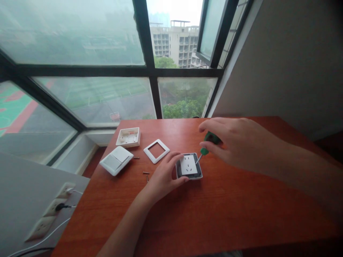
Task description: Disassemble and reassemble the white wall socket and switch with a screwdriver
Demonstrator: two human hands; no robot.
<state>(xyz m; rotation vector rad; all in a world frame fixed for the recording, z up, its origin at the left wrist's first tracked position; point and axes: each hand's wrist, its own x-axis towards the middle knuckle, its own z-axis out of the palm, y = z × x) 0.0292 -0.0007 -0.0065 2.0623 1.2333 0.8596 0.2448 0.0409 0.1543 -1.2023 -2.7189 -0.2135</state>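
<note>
From the person's head, close above the table (pixel 227 207), the one camera faces forward and down, the window (pixel 151 72) at eleven o'clock.

The table (pixel 227 207) is showing reddish brown with faint, darker streaks. The socket (pixel 190 165) is pairing a white face with a dark grey border. From it, the screwdriver (pixel 204 151) is showing green at one o'clock, the switch (pixel 115 161) is looking white at nine, and at ten the frame (pixel 149 153) is appearing white, the box (pixel 128 144) creamier.
</note>
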